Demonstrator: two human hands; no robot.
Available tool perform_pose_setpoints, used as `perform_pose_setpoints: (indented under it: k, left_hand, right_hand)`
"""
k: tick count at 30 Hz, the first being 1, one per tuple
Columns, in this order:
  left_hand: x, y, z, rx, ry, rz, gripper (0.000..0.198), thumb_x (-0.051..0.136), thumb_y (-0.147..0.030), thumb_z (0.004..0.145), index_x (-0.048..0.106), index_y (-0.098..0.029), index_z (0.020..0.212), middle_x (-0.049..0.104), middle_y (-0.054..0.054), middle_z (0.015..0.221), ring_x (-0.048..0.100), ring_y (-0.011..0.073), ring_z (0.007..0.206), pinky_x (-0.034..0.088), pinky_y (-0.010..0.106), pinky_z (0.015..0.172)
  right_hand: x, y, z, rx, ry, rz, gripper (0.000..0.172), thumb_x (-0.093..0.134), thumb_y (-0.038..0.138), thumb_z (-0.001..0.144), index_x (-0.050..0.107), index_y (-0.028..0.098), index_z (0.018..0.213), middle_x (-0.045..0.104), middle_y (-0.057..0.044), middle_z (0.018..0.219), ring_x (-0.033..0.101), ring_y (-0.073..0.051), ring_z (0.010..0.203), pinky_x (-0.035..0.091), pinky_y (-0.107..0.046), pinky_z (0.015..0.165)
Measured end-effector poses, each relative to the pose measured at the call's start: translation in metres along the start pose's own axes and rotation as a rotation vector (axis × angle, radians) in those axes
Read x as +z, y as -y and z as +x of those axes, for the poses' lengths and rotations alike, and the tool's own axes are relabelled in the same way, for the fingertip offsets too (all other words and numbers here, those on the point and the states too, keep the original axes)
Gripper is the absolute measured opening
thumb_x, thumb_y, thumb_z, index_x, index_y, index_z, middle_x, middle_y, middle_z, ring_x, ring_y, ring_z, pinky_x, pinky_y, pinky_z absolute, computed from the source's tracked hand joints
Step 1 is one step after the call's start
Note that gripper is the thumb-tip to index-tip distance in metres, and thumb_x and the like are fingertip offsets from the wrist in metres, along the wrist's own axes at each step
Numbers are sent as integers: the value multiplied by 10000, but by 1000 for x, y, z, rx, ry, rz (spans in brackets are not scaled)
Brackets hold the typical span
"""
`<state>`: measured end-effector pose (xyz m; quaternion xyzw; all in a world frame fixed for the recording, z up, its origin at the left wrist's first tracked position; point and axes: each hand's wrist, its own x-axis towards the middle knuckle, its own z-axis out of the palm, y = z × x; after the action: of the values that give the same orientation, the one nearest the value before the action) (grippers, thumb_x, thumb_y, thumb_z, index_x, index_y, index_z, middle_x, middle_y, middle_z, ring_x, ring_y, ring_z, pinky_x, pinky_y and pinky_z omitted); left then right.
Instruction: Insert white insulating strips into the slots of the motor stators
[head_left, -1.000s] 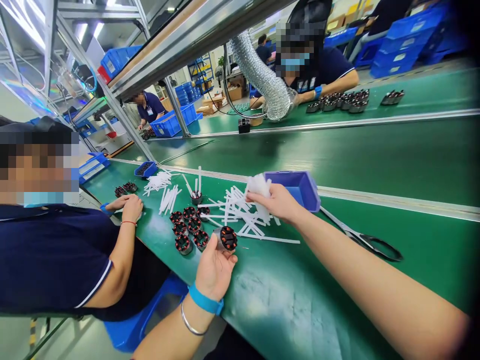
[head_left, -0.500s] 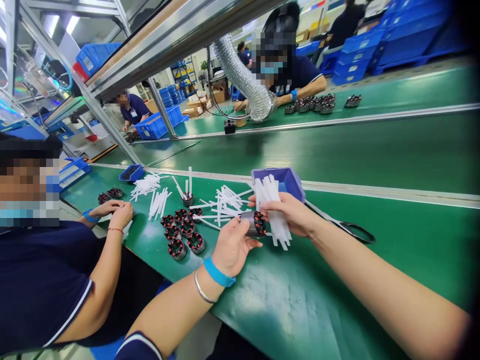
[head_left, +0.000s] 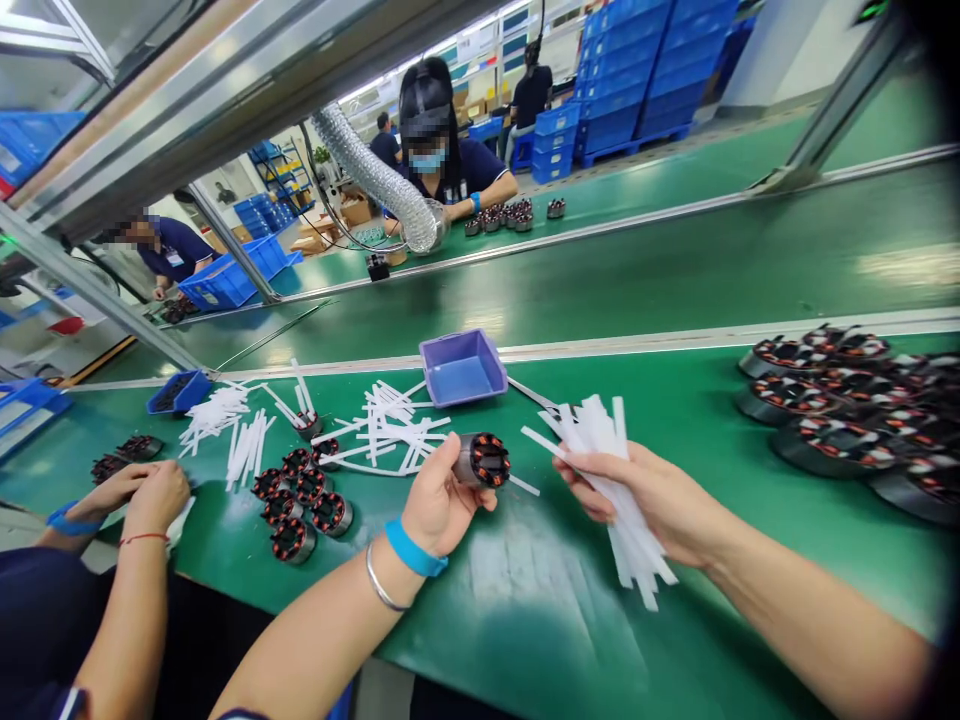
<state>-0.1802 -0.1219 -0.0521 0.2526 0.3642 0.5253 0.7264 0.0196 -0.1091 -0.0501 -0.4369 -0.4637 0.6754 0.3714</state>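
Note:
My left hand (head_left: pixel 442 505) is closed round a motor stator (head_left: pixel 484 460), a dark grey ring with black and orange windings facing right. In my right hand (head_left: pixel 637 485) is a bundle of white strips (head_left: pixel 611 500), gripped between thumb and fingers, with one strip sticking out to the left. Another strip (head_left: pixel 523 486) shows just right of the stator, low by the table. Left of my left hand, several stators (head_left: pixel 311 487) stand grouped on the green table, and a loose pile of white strips (head_left: pixel 390 425) lies behind them. One stator (head_left: pixel 307 425) has strips standing upright in it.
A purple bin (head_left: pixel 465 368) stands behind my hands, with scissors (head_left: pixel 536 395) partly hidden beside it. Many stators (head_left: pixel 832 400) crowd the right side. A co-worker's hands (head_left: pixel 150 495) are at the left, near more strips (head_left: pixel 214 412). A silver duct (head_left: pixel 390 185) hangs across the bench.
My right hand, with the strips, has moved right, away from the stator in my left hand. The view has turned right, bringing the stators at the right into sight.

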Motion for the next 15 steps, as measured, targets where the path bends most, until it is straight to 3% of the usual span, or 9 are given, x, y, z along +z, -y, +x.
perform_pose_setpoints:
  k: [4, 7, 11, 15]
  left_hand:
    - [-1, 16, 3, -44, 35, 57, 502, 751, -560, 630, 646, -116, 839, 648, 21, 603, 572, 111, 455, 485, 232, 447]
    - [-4, 23, -2, -63, 106, 135, 493, 751, -554, 639, 624, -130, 855, 647, 23, 629, 583, 118, 461, 496, 234, 430]
    - [-2, 27, -9, -54, 138, 304, 492, 791, -507, 617, 611, -138, 889, 648, 34, 722, 598, 118, 498, 507, 237, 442]
    - [-2, 32, -17, -28, 157, 402, 521, 823, -407, 602, 636, -124, 998, 648, 66, 818, 610, 123, 625, 520, 244, 571]
  right_hand:
    - [-10, -5, -18, -12, 93, -98, 391, 729, 556, 633, 609, 193, 718, 464, 44, 470, 354, -87, 434, 288, -245, 454]
    - [-15, -6, -22, -29, 154, -263, 386, 678, 562, 698, 608, 187, 641, 456, 32, 478, 361, -97, 466, 304, -246, 477]
    - [-6, -7, -21, -46, 137, -375, 366, 674, 512, 685, 531, 201, 553, 420, 28, 524, 346, -107, 502, 298, -247, 478]
    - [0, -16, -17, -38, 99, -362, 287, 696, 443, 646, 560, 202, 569, 475, 14, 565, 385, -121, 531, 341, -252, 505]
